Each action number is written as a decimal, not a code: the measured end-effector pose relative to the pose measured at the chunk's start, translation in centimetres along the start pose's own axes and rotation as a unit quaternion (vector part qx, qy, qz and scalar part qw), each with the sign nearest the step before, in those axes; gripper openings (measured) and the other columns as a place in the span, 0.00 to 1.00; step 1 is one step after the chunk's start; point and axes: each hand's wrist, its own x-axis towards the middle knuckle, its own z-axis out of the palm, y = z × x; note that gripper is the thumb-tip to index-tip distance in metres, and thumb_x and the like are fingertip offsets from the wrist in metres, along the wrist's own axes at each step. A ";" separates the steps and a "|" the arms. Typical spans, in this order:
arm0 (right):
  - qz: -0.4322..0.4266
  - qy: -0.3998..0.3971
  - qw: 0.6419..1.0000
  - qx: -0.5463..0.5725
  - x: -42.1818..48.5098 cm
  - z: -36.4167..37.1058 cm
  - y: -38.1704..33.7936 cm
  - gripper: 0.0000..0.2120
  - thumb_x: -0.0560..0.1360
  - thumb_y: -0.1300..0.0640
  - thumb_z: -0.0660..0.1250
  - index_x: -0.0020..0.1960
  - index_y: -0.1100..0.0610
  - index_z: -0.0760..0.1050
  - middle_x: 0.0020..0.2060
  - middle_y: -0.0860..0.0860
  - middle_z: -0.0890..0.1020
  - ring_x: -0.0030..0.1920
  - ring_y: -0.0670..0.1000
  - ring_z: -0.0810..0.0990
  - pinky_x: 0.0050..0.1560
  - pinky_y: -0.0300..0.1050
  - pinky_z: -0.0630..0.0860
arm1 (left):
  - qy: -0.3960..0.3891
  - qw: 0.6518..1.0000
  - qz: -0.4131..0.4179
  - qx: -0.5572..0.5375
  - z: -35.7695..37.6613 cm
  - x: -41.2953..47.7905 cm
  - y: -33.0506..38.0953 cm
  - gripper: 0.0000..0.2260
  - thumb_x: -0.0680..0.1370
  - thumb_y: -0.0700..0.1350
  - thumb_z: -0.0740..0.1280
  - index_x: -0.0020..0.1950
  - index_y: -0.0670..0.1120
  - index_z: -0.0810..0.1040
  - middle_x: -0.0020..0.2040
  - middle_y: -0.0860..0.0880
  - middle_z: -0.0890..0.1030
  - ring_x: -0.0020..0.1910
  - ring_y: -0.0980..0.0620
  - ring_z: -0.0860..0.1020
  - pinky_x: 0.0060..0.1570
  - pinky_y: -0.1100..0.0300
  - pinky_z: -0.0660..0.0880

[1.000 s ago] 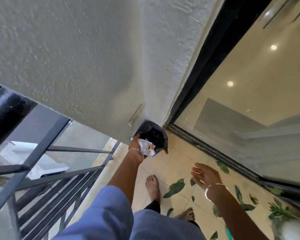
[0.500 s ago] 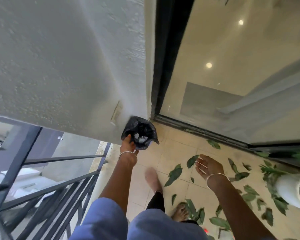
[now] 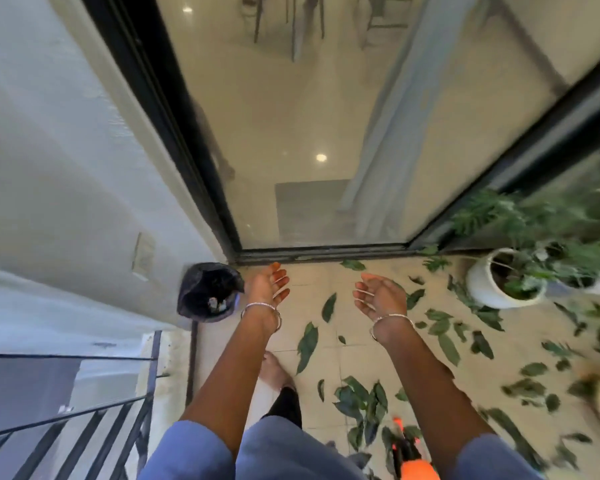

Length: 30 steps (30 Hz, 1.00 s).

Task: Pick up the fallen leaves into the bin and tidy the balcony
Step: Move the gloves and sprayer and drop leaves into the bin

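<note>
Both arms are reaching forward; the left hand (image 3: 269,287) and right hand (image 3: 380,295) are holding nothing, fingers loosely spread.

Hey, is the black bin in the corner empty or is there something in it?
Not empty: pale scraps lie at the bottom of the bin.

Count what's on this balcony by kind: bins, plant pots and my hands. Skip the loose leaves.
Black bin: 1
White plant pot: 1 plain to see; the right edge is too blurred for more
Hands: 2, the left hand and the right hand
Total: 4
</note>
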 end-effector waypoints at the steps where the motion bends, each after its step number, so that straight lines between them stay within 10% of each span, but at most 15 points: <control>1: -0.009 0.011 1.000 0.021 -1.1 -2.2 0.0 0.03 0.77 0.63 0.67 0.45 0.58 0.76 0.35 0.55 0.80 0.31 0.52 0.78 0.34 0.43 0.75 | -0.015 1.000 -0.001 0.016 1.0 -1.6 -1.4 0.08 0.82 0.43 0.60 0.50 0.45 0.79 0.46 0.47 0.82 0.46 0.49 0.80 0.45 0.55 0.77; 24: -0.045 0.417 0.851 0.318 -13.4 -44.7 6.9 0.04 0.78 0.64 0.64 0.47 0.62 0.77 0.34 0.56 0.78 0.29 0.51 0.75 0.29 0.40 0.71 | -0.305 0.868 -0.103 0.379 22.2 -23.9 -29.6 0.07 0.79 0.42 0.65 0.41 0.46 0.76 0.29 0.52 0.79 0.24 0.56 0.77 0.33 0.60 0.71; 30: 0.006 0.476 0.799 0.368 -10.8 -49.8 8.6 0.05 0.77 0.65 0.63 0.50 0.64 0.77 0.34 0.57 0.77 0.28 0.51 0.73 0.28 0.40 0.70 | -0.311 0.829 -0.129 0.447 28.1 -22.0 -35.4 0.06 0.79 0.41 0.65 0.43 0.46 0.77 0.36 0.47 0.78 0.35 0.49 0.76 0.37 0.57 0.70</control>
